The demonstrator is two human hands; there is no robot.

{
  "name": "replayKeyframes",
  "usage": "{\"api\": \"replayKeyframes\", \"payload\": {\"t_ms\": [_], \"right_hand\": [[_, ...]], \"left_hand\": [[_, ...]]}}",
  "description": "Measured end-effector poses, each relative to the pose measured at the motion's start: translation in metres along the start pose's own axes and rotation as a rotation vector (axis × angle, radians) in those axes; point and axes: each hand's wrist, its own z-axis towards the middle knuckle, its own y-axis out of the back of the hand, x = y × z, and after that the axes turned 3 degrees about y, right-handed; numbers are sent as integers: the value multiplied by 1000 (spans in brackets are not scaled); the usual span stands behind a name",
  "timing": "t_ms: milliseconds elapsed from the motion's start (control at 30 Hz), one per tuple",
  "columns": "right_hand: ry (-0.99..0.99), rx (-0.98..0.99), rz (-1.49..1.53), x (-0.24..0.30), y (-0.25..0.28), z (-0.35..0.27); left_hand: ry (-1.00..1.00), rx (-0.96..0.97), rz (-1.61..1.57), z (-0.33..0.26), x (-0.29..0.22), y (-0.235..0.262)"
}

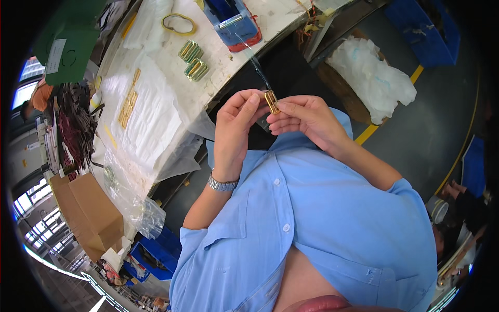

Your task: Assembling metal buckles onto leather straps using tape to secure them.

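Observation:
A small gold rectangular metal buckle [271, 102] is held up in front of my chest, pinched between both hands. My left hand [232, 125] grips its left side between thumb and fingers. On the other side, my right hand [312, 120] has thumb and fingertips closed on the buckle's edge. A thin, clear bluish strip of tape [255, 63] runs from the blue tape dispenser [236, 32] down to the top of the buckle. Two bundles of gold buckles with greenish wrapping [196, 69] lie on the table left of the dispenser.
Several gold buckles [127, 108] lie in a row on white sheeting [156, 122] on the worktable [218, 78]. A yellowish tape roll [178, 24] rests farther back. An open cardboard box [93, 210] stands at left; a white-bagged carton [366, 73] sits on the floor at right.

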Motion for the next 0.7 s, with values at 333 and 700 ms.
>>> {"api": "replayKeyframes", "payload": {"t_ms": [333, 700], "right_hand": [[-23, -16, 68, 5, -3, -5], [-67, 20, 85, 12, -8, -6]], "left_hand": [[129, 175, -22, 19, 8, 6], [151, 114, -72, 21, 13, 6]]}}
